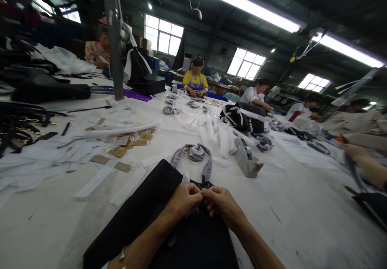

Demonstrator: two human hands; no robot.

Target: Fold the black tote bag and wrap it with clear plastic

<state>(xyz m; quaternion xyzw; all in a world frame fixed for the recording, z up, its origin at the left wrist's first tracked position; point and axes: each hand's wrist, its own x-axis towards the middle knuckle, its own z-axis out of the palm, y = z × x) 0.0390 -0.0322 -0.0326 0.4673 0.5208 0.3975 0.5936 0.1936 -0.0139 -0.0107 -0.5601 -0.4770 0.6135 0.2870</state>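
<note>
A black handbag [136, 208] lies on the white table in front of me. Its handle [208, 166], wrapped in clear plastic, arches away from the bag's top edge. My left hand [186, 198] and my right hand [219, 202] meet over that edge, near the handle's base. Both are closed, fingertips pinched together around something small and pale that I cannot make out. A coiled strap [196, 153] in plastic rests within the handle's loop.
A grey tape dispenser [247, 158] stands to the right, beside white wrapping strips [211, 130]. Paper and cardboard pieces [121, 152] spread at left, near a metal post [115, 47]. Black bags [243, 117] sit farther back. A co-worker's hand [356, 152] is at right; other people work around the table.
</note>
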